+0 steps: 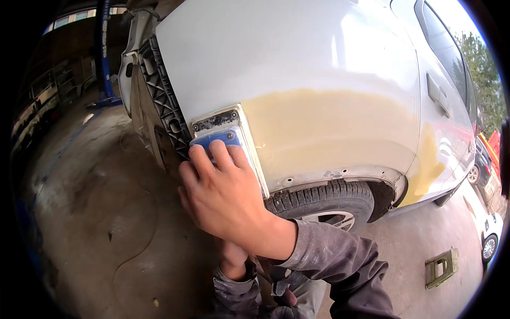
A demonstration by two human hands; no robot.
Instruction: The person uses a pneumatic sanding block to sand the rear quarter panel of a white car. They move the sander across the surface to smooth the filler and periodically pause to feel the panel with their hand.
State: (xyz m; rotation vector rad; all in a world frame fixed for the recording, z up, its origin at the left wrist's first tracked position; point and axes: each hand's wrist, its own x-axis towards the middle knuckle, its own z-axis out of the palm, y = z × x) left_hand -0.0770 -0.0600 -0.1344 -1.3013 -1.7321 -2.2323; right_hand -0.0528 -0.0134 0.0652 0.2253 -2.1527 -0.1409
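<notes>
My right hand grips a blue and white sanding block, fingers curled over its blue handle. The block rests against a silver car body panel at the left end of a beige filler or primer patch. My left hand is low beneath my right wrist; its fingers are hidden. Left of the block, an exposed black plastic bracket runs along the panel's edge. A wheel sits in the arch below the patch.
A blue lift post stands at upper left on the concrete floor, where a thin hose or cable lies. A small olive step stool is at lower right. The car's door handle and other parked cars show at right.
</notes>
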